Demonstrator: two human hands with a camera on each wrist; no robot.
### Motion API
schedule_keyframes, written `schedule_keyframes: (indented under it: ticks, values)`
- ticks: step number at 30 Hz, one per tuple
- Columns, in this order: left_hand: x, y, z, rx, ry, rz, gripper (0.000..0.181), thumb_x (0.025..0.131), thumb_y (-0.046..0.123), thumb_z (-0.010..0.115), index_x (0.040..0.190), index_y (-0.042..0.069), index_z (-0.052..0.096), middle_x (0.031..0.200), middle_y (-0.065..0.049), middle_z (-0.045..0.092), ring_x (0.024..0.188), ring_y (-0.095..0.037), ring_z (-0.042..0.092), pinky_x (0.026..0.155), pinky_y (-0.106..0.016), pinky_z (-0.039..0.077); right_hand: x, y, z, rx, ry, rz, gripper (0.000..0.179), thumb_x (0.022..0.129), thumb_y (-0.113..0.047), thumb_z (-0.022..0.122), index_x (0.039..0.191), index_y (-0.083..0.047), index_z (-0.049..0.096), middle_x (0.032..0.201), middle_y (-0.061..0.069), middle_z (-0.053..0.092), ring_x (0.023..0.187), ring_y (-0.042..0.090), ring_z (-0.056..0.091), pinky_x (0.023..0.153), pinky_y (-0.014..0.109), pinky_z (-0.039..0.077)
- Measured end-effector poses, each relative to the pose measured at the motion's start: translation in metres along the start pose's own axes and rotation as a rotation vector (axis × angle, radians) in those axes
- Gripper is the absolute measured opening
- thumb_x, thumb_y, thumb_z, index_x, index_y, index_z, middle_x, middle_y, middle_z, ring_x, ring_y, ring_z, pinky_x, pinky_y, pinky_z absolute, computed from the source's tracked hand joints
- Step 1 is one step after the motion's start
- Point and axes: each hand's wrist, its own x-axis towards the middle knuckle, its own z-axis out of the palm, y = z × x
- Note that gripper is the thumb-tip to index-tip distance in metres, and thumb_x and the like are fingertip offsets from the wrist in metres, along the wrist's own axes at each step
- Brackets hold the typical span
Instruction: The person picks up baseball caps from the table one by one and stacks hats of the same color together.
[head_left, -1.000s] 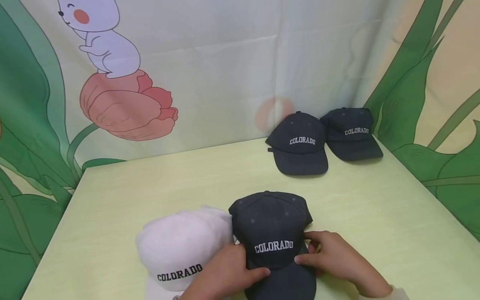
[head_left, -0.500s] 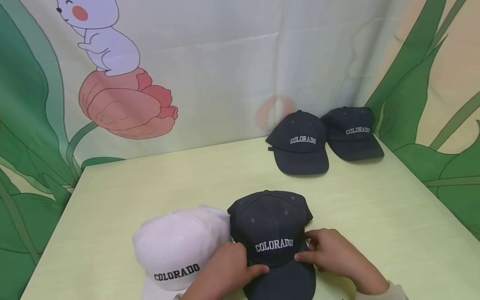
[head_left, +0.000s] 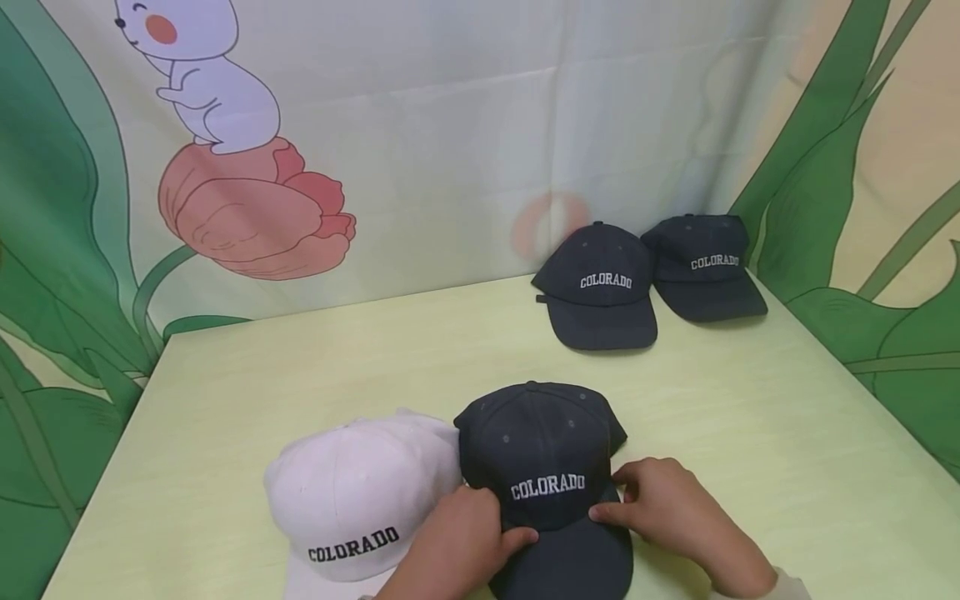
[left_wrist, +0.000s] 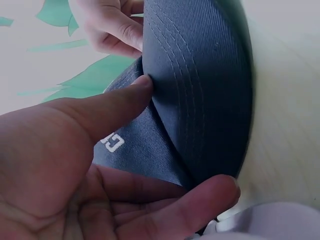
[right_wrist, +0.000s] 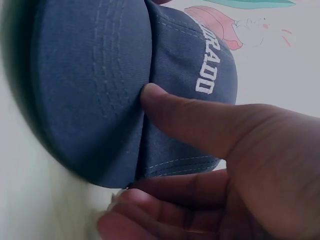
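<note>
A dark navy baseball cap with white COLORADO lettering sits at the front of the table, brim toward me. My left hand grips its left side, the thumb lying where brim meets crown. On the opposite side my right hand pinches the cap, thumb on the brim seam and fingers at the lower edge. Both wrist views show the stitched brim between thumb and fingers. Against the navy cap's left side stands a white baseball cap with black COLORADO lettering, its brim partly hidden by my left forearm.
Two more navy caps stand at the back right of the pale yellow table: one nearer the middle, one by the corner. A printed cloth backdrop hangs behind the table's far edge.
The front navy cap's crown has tipped back slightly, its lettering a little higher in view. Both hands keep their hold in nearly the same place. The back caps have not moved.
</note>
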Motion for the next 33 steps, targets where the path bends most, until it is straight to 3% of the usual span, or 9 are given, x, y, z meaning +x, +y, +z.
schedule_keyframes:
  ticks: [10,18,23,33]
  values:
    - [0.002,0.007,-0.011,0.011,-0.009,0.01,0.044,0.081,0.047,0.073,0.067,0.006,0.064,0.059,-0.001,0.054,0.056,-0.016,0.054,0.057,-0.032,0.047,-0.001,0.002,-0.009,-0.079,0.001,-0.049,0.031,0.072,-0.044,0.081,0.079,-0.016,0.072,0.058,-0.008,0.053,0.057,0.01,0.046,0.054,0.027,0.037]
    - [0.001,0.024,-0.037,0.066,0.079,0.04,0.047,0.082,0.05,0.071,0.073,0.004,0.068,0.066,-0.006,0.06,0.062,-0.021,0.057,0.06,-0.035,0.049,0.0,0.003,-0.034,-0.093,-0.013,-0.082,0.039,0.076,-0.047,0.077,0.089,-0.01,0.075,0.07,-0.005,0.065,0.065,0.009,0.054,0.06,0.029,0.045]
    - [0.007,0.032,-0.047,0.082,0.077,0.031,0.045,0.084,0.048,0.069,0.077,0.003,0.071,0.073,-0.009,0.064,0.065,-0.025,0.06,0.063,-0.038,0.051,0.003,0.0,-0.048,-0.118,-0.007,-0.108,0.039,0.079,-0.048,0.074,0.089,-0.011,0.076,0.076,-0.004,0.069,0.069,0.008,0.058,0.065,0.031,0.049]
    - [0.015,0.041,-0.063,0.179,0.139,0.116,0.037,0.089,0.041,0.066,0.069,0.009,0.066,0.064,-0.003,0.059,0.068,-0.026,0.061,0.068,-0.04,0.051,0.011,-0.008,-0.059,-0.128,0.004,-0.165,0.034,0.083,-0.046,0.071,0.084,-0.013,0.076,0.07,-0.007,0.068,0.062,0.006,0.054,0.058,0.027,0.044]
